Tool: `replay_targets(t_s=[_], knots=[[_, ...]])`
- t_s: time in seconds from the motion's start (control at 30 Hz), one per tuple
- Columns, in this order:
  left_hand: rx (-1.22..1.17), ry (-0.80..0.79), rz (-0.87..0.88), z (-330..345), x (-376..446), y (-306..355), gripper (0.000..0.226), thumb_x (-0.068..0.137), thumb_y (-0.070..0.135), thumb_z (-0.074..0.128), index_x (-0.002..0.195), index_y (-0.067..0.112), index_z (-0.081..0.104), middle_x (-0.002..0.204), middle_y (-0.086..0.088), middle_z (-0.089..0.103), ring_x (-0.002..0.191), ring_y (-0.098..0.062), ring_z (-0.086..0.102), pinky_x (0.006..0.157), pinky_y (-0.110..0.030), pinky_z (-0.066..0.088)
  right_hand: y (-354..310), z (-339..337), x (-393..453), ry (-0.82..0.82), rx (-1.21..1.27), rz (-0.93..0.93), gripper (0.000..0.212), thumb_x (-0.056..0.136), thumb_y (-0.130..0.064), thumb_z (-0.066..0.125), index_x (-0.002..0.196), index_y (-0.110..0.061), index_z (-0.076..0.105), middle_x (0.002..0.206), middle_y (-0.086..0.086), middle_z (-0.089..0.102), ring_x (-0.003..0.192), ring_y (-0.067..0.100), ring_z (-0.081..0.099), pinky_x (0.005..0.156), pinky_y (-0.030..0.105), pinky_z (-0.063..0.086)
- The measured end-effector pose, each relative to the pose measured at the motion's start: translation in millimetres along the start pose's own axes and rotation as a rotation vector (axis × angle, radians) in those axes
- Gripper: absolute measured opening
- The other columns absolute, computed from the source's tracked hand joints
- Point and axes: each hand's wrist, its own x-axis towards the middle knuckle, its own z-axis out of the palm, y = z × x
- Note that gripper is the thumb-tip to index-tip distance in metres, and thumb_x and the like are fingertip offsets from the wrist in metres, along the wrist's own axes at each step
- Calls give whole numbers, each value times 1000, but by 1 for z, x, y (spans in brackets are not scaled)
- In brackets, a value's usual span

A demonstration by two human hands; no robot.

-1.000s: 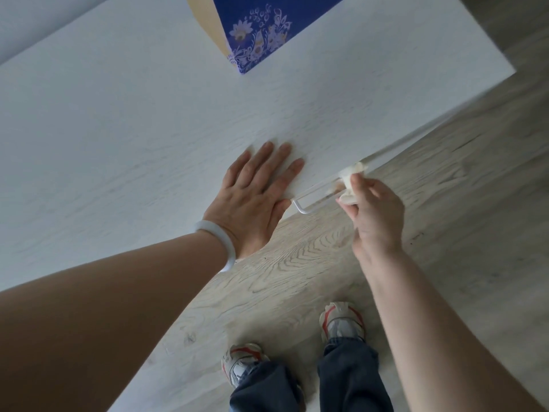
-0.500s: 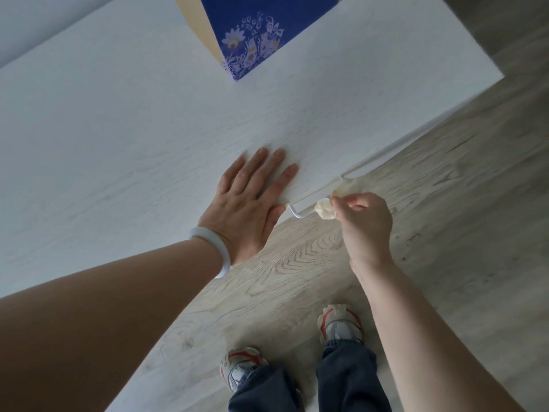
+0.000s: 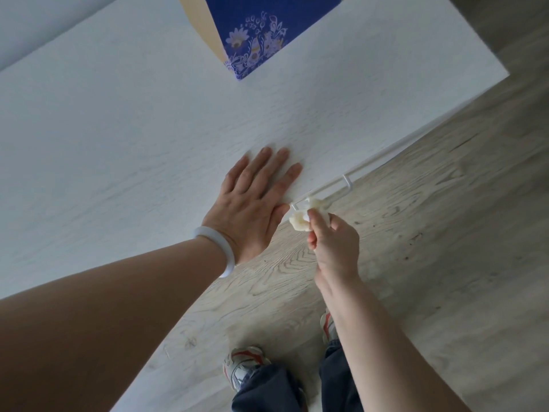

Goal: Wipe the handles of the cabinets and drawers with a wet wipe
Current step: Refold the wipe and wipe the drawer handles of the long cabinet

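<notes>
Two hands – left hand (image 3: 252, 203) flat on cabinet top (image 3: 118, 144), right hand (image 3: 332, 242) pinching wet wipe (image 3: 300, 220) at handle (image 3: 320, 190)

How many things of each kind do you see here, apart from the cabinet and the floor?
Hands: 2, left and right
Shoes: 2
Wipe: 1
Handle: 1
Bracelet: 1
Blue box: 1
Total: 8

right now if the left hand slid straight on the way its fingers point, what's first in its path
Only bare cabinet top shows ahead of the left hand; the blue box looks off to the side, though depth is unclear.
</notes>
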Motion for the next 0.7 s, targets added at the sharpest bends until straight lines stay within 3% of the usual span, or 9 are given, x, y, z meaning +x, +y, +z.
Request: replay_targets(t_s=[0.2,0.33,0.53,0.7], knots=[[-4,1,1,-1,1,0,56,102,41,24,154,23,13,162,-4,9,149,-24,5,119,-48,13,-7,6,9,58,165,78,18,87,-15,70,70,-13,64,51,-6,46,43,3,38,44,17,32],[5,3,4,-2,0,0,56,102,41,24,154,22,14,162,-4,10,149,-25,6,119,-48,13,8,25,-11,-42,192,208,20,87,-14,70,68,-11,62,50,-6,48,45,4,40,44,15,34],[2,-6,3,-1,0,-1,57,102,43,21,154,23,13,162,-4,10,149,-25,5,119,-48,13,8,10,0,-147,218,190,8,84,-7,71,78,-10,67,61,-3,57,48,3,44,54,17,40],[-3,8,0,0,0,0,57,102,40,28,154,23,13,162,-4,10,149,-24,5,120,-47,11,11,32,-5,-186,557,328,11,85,3,67,87,-5,62,87,8,65,81,14,65,69,21,56]])
